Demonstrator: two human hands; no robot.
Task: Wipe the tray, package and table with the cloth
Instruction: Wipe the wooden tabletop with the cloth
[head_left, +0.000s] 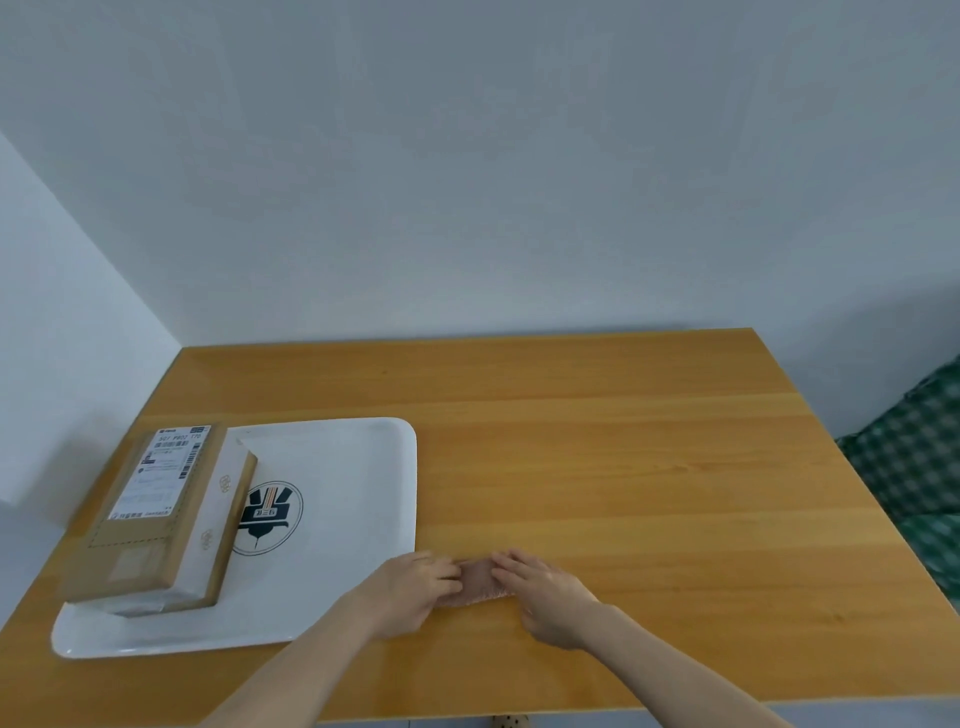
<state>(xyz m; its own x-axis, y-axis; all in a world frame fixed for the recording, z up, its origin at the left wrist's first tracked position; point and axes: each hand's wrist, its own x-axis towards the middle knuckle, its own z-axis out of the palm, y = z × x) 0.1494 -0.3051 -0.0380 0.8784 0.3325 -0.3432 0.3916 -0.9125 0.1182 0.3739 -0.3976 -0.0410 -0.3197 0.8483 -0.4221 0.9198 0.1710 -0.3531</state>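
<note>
A small pinkish cloth (479, 581) lies folded on the wooden table (649, 467), just right of the tray's near right corner. My left hand (410, 590) grips its left end and my right hand (550, 592) grips its right end; most of the cloth is hidden under my fingers. A white tray (358, 467) with a round black logo sits on the table's left side. On the tray's left half rests a brown cardboard package (150, 514) with a white shipping label on top.
The table stands in a corner, with pale walls behind it and to its left. A green checked fabric (914, 467) lies beyond the table's right edge. The near table edge runs along the bottom of the view.
</note>
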